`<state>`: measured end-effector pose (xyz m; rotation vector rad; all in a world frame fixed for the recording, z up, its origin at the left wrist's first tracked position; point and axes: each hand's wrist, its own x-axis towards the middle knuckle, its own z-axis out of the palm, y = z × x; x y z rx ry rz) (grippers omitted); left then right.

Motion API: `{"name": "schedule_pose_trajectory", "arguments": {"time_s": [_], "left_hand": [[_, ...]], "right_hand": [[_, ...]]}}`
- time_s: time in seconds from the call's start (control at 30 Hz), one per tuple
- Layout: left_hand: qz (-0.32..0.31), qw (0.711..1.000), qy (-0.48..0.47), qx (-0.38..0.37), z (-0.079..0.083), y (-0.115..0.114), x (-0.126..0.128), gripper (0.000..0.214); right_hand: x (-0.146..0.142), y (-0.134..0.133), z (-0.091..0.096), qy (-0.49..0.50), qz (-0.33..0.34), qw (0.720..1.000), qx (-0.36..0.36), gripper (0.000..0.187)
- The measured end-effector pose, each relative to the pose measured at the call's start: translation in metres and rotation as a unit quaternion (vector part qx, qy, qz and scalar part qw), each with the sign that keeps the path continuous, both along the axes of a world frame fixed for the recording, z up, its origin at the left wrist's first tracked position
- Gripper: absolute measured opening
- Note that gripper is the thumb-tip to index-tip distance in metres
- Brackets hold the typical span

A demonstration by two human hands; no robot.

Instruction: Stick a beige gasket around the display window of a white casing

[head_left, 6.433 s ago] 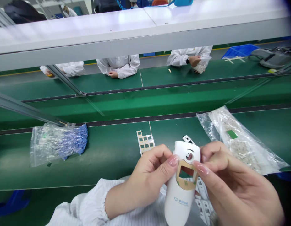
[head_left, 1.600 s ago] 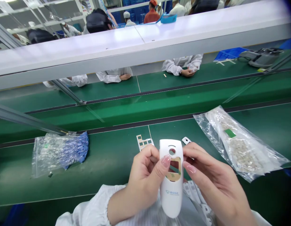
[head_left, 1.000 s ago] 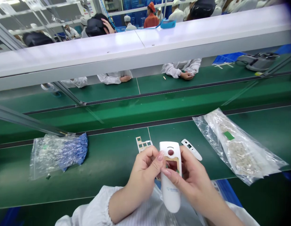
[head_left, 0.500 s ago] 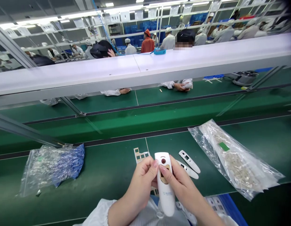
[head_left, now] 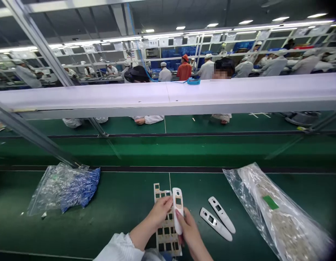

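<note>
Head view: white casing [head_left: 178, 206] lies with its long axis near-far, above the adhesive sheet [head_left: 168, 243]. Right-hand fingers [head_left: 183, 221] pinch its lower part; left hand [head_left: 158, 214], fingers together, sits just left, contact unclear.

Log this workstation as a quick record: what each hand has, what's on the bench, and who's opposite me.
Left hand: fingers against the white plastic device casing
Right hand: holding the casing's lower part
Under hands: die-cut sheet with square windows
Right of hands: two white plastic covers
Bags: clear bag of blue items; clear bag of small parts
Bench surface: green mat
Opposite: co-worker's hand
</note>
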<state>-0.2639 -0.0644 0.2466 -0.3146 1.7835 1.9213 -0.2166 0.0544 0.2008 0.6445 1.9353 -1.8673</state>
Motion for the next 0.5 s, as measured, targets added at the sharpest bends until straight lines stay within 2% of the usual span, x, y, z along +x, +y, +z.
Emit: {"name": "schedule_pose_trajectory", "arguments": {"time_s": [0.03,0.1,0.23,0.3,0.37,0.43,0.5], "left_hand": [[0.000,1.000,-0.005,-0.025,-0.010,-0.008,0.003,0.065],[0.002,0.997,-0.022,-0.074,-0.029,-0.029,0.014,0.070],[0.003,0.986,-0.056,-0.158,-0.055,-0.088,0.059,0.066],[0.009,0.977,-0.066,-0.201,-0.060,-0.118,0.086,0.066],[0.010,0.968,-0.082,-0.235,-0.057,-0.142,0.113,0.057],[0.008,0.962,-0.105,-0.251,-0.047,-0.160,0.140,0.044],[0.025,0.959,-0.121,-0.254,-0.030,-0.178,0.170,0.037]], "right_hand": [[-0.003,0.005,-0.019,0.018,-0.029,0.998,0.053,0.065],[-0.014,0.017,-0.051,0.031,-0.039,0.994,0.099,0.063],[-0.043,0.039,-0.093,0.023,-0.023,0.987,0.160,0.060],[-0.048,0.044,-0.103,0.023,-0.020,0.978,0.205,0.065],[-0.043,0.045,-0.105,0.026,-0.019,0.967,0.251,0.076],[-0.030,0.040,-0.100,0.032,-0.014,0.957,0.287,0.083],[-0.012,0.028,-0.090,0.035,0.001,0.953,0.299,0.083]]}}
